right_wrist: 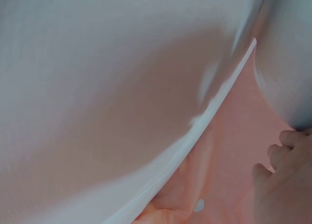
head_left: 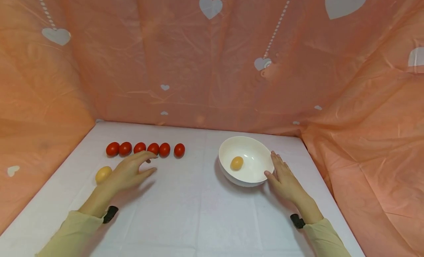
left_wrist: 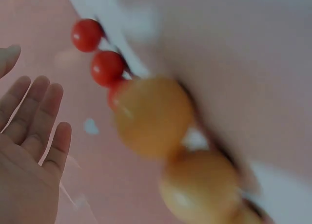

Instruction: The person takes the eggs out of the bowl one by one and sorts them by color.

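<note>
My left hand (head_left: 127, 172) hovers over the left side of the table, fingers loosely extended, with nothing in its grasp. Beneath its wrist, a yellow cherry tomato (head_left: 103, 174) shows partly; the left wrist view reveals further yellow tomatoes (left_wrist: 200, 185) in line, blurred. Behind that hand runs a row of several red cherry tomatoes (head_left: 164, 150), some partly covered by its fingers. On the right, a white bowl (head_left: 245, 182) stands upright with one yellow tomato (head_left: 236, 163) inside. My right hand (head_left: 285, 179) touches the bowl's right rim, its fingers fairly straight in the head view.
A white cloth (head_left: 185, 213) covers the table. Orange-pink curtains (head_left: 212, 65) with pale hearts enclose the back and both sides. Each wrist carries a small black camera mount, such as the right mount (head_left: 297, 221).
</note>
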`<state>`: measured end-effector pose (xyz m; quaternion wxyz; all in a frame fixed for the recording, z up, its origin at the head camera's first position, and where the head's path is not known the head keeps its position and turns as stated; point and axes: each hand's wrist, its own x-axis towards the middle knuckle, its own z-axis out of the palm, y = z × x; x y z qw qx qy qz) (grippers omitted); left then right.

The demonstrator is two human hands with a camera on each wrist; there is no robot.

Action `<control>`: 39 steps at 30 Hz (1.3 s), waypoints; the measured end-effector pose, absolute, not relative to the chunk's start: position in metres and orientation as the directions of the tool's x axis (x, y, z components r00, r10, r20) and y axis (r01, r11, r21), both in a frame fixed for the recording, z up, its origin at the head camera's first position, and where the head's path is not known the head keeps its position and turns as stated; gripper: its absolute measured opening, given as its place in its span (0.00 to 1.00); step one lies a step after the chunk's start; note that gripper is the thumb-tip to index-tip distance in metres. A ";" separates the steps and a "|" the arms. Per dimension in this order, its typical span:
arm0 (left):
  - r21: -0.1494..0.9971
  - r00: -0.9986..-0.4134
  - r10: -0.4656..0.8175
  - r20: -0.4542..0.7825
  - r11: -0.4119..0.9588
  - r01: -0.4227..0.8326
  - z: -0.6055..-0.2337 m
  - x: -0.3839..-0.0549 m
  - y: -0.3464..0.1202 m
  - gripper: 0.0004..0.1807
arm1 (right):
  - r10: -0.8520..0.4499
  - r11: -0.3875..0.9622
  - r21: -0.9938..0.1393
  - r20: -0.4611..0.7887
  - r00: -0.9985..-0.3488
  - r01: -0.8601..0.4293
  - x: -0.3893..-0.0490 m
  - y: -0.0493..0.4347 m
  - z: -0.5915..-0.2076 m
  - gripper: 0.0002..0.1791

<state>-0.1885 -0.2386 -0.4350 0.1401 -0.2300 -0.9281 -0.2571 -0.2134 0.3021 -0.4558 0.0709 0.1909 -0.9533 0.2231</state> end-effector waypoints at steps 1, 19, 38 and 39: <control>0.425 -0.853 0.355 0.382 0.753 0.503 -0.435 -0.191 -0.232 0.21 | -0.331 0.827 -0.399 0.222 -0.917 -0.395 -0.213 0.302 -0.456 0.44; 0.496 -0.750 0.466 0.469 0.563 0.661 -0.422 -0.234 -0.129 0.19 | -0.336 0.822 -0.405 0.224 -0.915 -0.401 -0.214 0.301 -0.455 0.43; 0.434 -0.674 0.657 0.338 0.527 0.731 -0.401 -0.272 -0.038 0.21 | -0.328 0.829 -0.401 0.215 -0.920 -0.390 -0.214 0.302 -0.456 0.43; 0.421 -0.664 0.673 0.326 0.526 0.739 -0.400 -0.275 -0.034 0.21 | -0.327 0.829 -0.402 0.214 -0.920 -0.388 -0.214 0.302 -0.456 0.43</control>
